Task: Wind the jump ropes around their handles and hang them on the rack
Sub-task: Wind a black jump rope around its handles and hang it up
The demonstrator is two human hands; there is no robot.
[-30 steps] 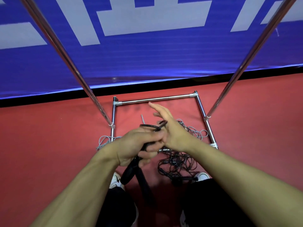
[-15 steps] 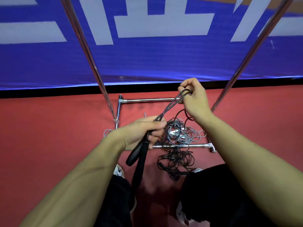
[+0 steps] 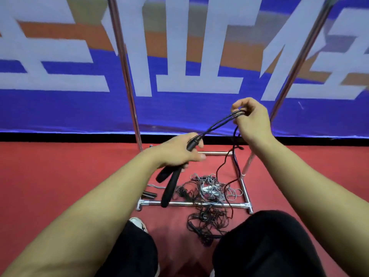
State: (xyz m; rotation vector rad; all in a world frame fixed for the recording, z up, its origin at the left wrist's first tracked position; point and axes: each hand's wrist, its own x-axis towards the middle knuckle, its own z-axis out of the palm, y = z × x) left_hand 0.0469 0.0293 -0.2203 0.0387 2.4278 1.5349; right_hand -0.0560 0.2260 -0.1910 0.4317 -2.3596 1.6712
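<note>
**Rope stretched between two hands above the rack base**

The left hand (image 3: 179, 150) grips two black handles (image 3: 169, 184) together, their free ends pointing down toward the floor. From their tops, several strands of black rope (image 3: 217, 124) run up and to the right, where the right hand (image 3: 251, 118) pinches them in curled fingers. A loose length hangs from that hand down into a tangle of black and grey ropes (image 3: 207, 194) lying on the red floor (image 3: 60, 176) across the chrome rack (image 3: 199, 203) base bar.
</note>
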